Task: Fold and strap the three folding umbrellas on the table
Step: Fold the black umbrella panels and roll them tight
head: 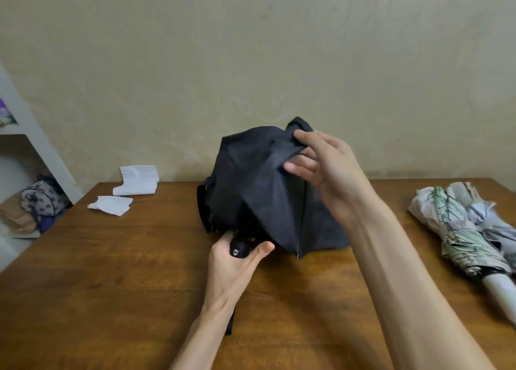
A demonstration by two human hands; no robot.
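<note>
Nearest me, the left hand (234, 269) wraps round the handle (239, 250) of the black umbrella (259, 191), held just above the middle of the wooden table (125, 272). Its long axis runs from that handle up and away, the top end pointing toward the wall (251, 48), and the cloth hangs loose and half open. Higher up, the right hand (332, 168) pinches a fold of cloth near the top. Right of the black umbrella lie two pale printed umbrellas (460, 230), side by side. Far left of it sit white papers (136, 181).
</note>
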